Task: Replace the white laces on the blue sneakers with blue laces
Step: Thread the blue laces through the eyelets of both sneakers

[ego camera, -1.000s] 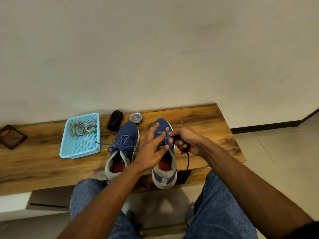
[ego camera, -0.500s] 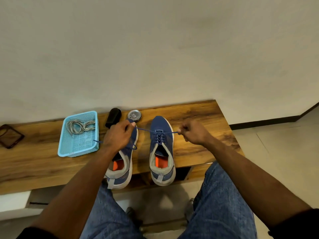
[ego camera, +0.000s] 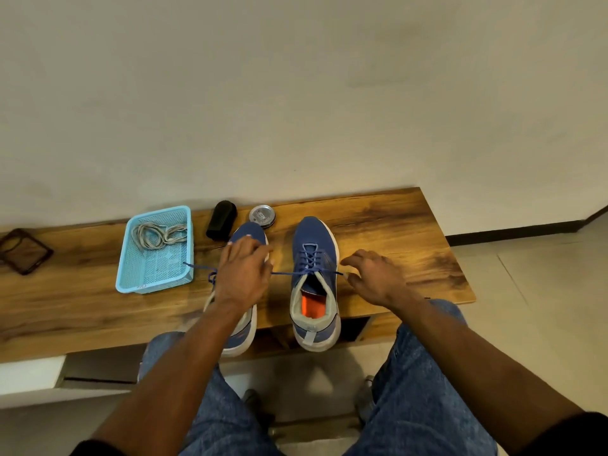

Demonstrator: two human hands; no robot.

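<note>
Our left hand (ego camera: 243,274) lies over the left sneaker (ego camera: 253,230); whether it pinches the blue lace (ego camera: 286,273) we cannot tell. Our right hand (ego camera: 375,279) is released, just beside the lace tip. On the right sneaker (ego camera: 316,236), standing on the table (ego camera: 394,225), the untied lace may slacken if nothing holds it.

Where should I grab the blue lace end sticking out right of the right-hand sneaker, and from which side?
Pinch the blue lace end near its tip, thumb and forefinger, coming from the right. It runs straight sideways out of the top eyelet of the right sneaker, and the open right hand is just beside it.
</note>
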